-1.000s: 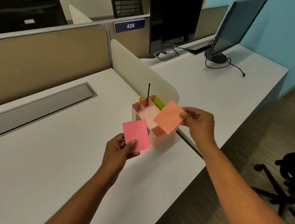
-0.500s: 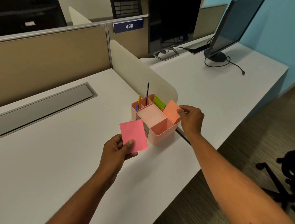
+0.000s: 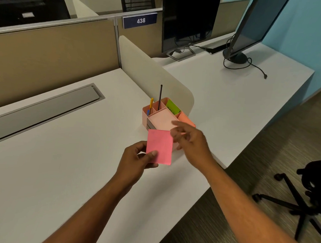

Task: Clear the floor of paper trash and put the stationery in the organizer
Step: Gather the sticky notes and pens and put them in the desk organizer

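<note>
The left hand (image 3: 136,158) pinches a pink sticky-note pad (image 3: 159,146) at its lower left corner, thumb on the front face and the other fingers behind it, holding it upright above the white surface (image 3: 62,153). Judged by its look, the pad is light, thin and somewhat flexible; it will bend if gripped by one corner only, so a hold across one short edge, thumb opposed to two fingers, gives better control. Its paper face offers enough friction and is not fragile, though loose sheets may fan apart. Just beyond the pad and touching the surface stands the pink organizer (image 3: 167,116), its near wall hidden behind the pad. A yellow pen (image 3: 151,104) and a black pen (image 3: 160,97) stand in its far left compartments, a green note pad (image 3: 172,107) leans in the far right one, and an orange pad (image 3: 186,118) sits in the right-hand compartment. The right hand (image 3: 190,141), to the right of the pink pad and near it, is empty with fingers loosely spread and blurred; whether a fingertip touches the pad cannot be told. The probable next step is transfer of the pad into a free compartment.
</note>
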The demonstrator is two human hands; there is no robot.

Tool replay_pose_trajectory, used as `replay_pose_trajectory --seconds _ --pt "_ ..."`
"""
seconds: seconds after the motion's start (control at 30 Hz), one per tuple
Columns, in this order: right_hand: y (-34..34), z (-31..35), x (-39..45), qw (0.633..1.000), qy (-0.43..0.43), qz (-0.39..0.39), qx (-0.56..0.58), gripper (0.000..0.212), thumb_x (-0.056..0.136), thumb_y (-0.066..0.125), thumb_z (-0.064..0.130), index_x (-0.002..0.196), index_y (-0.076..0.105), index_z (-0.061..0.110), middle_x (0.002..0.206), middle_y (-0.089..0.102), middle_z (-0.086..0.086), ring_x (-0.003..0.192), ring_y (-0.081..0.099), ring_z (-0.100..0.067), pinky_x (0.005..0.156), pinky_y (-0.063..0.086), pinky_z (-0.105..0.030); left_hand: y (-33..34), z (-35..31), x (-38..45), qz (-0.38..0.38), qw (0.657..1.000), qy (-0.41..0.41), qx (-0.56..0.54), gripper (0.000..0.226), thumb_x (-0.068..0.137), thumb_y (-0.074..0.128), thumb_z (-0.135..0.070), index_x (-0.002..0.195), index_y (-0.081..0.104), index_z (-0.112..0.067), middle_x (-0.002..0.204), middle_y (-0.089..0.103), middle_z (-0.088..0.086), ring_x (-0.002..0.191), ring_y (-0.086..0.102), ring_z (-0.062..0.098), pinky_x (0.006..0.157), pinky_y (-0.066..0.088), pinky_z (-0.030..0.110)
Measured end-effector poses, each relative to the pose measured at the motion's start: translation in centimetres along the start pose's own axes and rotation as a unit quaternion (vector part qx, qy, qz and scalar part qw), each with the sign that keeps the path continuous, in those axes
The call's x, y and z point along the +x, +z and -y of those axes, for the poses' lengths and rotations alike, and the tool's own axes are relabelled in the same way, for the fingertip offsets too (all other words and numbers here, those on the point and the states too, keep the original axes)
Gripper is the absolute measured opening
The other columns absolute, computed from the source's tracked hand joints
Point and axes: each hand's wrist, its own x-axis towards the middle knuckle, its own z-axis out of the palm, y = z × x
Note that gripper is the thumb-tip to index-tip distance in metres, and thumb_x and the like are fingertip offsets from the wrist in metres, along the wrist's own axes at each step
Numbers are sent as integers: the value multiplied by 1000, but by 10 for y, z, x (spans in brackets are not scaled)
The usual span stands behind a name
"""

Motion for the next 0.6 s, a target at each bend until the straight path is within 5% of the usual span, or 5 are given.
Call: replay_pose_trajectory --seconds 0.13,0.37,0.6 --pt "-8 0 -3 998 20 -61 3 28 90 79 16 117 79 23 100 78 7 71 76 -16 72 67 -39 10 -6 1 11 1000 1 3 31 98 74 -12 129 72 -8 104 74 11 90 79 25 83 68 42" --pt "-49 -4 39 962 -22 -270 17 28 90 80 16 117 79 14 103 81 0 72 78 -11 72 67 -37 7 -10 0 -40 999 -1 23 26 101 69 -6 124 75 -14 88 74 2 87 81 23 87 68 41" --pt "-40 -37 73 953 -25 -289 -84 30 95 73 16 124 75 8 114 79 -10 92 78 -26 86 64 -47 -2 -7 -15 -46 999 -6 17 22 100 69 -5 119 76 -15 84 74 0 88 80 26 91 66 46"
